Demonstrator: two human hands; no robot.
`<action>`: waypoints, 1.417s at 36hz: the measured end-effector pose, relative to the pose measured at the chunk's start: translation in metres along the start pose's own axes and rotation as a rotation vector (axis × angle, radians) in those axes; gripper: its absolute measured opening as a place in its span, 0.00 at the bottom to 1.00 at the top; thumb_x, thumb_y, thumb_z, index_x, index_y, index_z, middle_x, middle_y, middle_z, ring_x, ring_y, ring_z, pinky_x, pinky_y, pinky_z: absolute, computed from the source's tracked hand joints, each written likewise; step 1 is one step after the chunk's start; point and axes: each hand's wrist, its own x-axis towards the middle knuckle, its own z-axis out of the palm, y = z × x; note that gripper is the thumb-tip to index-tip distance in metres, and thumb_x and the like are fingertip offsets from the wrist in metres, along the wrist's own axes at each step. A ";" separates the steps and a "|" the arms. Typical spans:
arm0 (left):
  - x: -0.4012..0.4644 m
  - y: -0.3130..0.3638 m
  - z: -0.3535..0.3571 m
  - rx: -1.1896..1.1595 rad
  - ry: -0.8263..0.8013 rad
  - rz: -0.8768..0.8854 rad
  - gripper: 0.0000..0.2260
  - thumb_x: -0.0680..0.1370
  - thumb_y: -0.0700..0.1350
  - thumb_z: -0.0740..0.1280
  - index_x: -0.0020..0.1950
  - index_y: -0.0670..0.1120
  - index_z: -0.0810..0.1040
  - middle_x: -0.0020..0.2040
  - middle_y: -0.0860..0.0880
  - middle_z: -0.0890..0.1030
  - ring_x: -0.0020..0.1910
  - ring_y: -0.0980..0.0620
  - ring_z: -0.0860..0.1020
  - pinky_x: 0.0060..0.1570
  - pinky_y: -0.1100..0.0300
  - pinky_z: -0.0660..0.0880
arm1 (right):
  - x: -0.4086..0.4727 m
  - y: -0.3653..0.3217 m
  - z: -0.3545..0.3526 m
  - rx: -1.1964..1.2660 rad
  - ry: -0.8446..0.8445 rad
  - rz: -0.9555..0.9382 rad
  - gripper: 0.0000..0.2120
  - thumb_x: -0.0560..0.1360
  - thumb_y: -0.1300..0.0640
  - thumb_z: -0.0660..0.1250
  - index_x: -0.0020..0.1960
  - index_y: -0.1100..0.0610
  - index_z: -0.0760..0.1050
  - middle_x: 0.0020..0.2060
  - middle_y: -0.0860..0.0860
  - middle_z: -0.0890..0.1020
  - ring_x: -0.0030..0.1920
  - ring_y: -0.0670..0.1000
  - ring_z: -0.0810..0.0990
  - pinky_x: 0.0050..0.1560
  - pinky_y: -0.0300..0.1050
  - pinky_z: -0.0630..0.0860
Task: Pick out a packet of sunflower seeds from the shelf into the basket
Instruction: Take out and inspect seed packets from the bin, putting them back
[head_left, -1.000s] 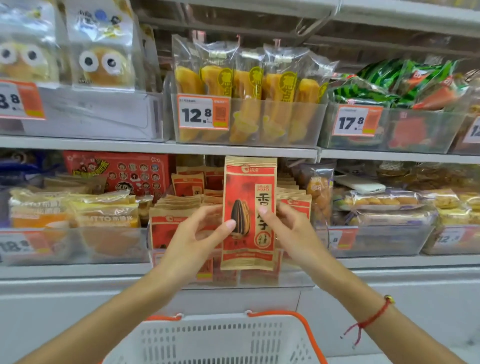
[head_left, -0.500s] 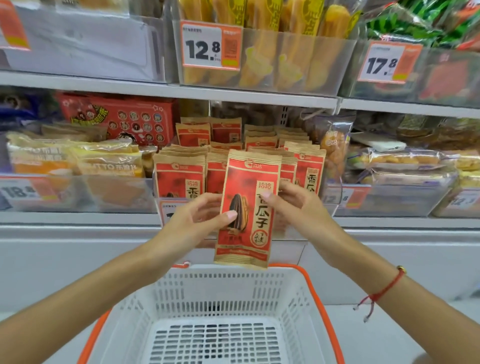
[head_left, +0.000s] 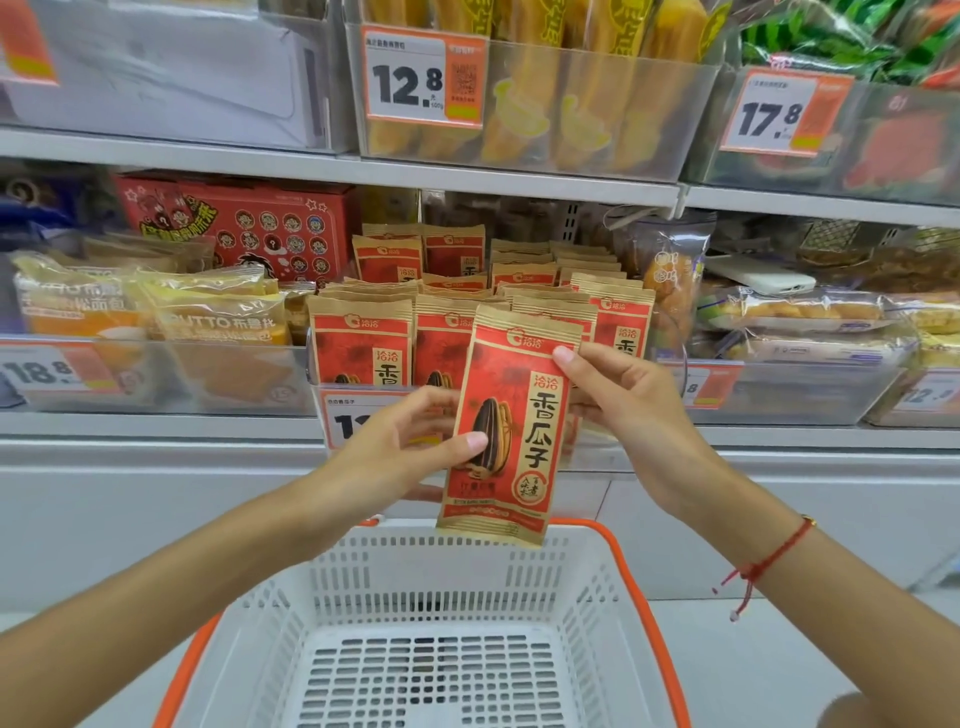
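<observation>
I have the packet of sunflower seeds (head_left: 511, 426) upright between both hands, clear of the shelf (head_left: 467, 179) and hanging over the far rim of the basket (head_left: 457, 613), its bottom edge just above that rim. My left hand (head_left: 400, 452) pinches its left edge about halfway down, thumb on the printed face and fingers behind; my right hand (head_left: 623, 410) pinches the upper right edge, thumb tip near the top corner. The risk, as I judge it, lies in the release: the packet sits over the far rim rather than the middle, so if I let go now it could catch that rim and tip out toward the shelf front. The film looks slick and both pinches are only edge holds, so one hand loosening early could make it swing or slip. I would bring it nearer, over the open floor of the basket, before letting go.
</observation>
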 end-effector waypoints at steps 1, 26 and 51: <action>0.000 -0.001 0.000 -0.002 0.011 0.001 0.17 0.71 0.55 0.69 0.60 0.57 0.76 0.57 0.57 0.82 0.54 0.60 0.81 0.54 0.57 0.79 | 0.000 0.001 0.000 -0.009 -0.006 0.008 0.06 0.77 0.53 0.66 0.51 0.49 0.81 0.43 0.47 0.87 0.44 0.43 0.84 0.39 0.30 0.77; 0.007 0.000 -0.003 -0.260 0.233 0.056 0.22 0.69 0.52 0.72 0.62 0.51 0.76 0.55 0.49 0.84 0.50 0.54 0.84 0.45 0.58 0.82 | -0.001 0.016 0.002 -0.185 -0.243 0.058 0.18 0.66 0.49 0.73 0.55 0.46 0.79 0.49 0.47 0.86 0.53 0.45 0.83 0.59 0.45 0.78; 0.004 0.007 0.012 -0.064 0.369 0.128 0.14 0.76 0.46 0.70 0.60 0.55 0.74 0.54 0.59 0.80 0.47 0.66 0.79 0.45 0.70 0.77 | -0.004 0.005 0.008 -0.133 -0.241 0.093 0.11 0.77 0.53 0.66 0.59 0.48 0.79 0.50 0.47 0.86 0.50 0.46 0.85 0.49 0.39 0.81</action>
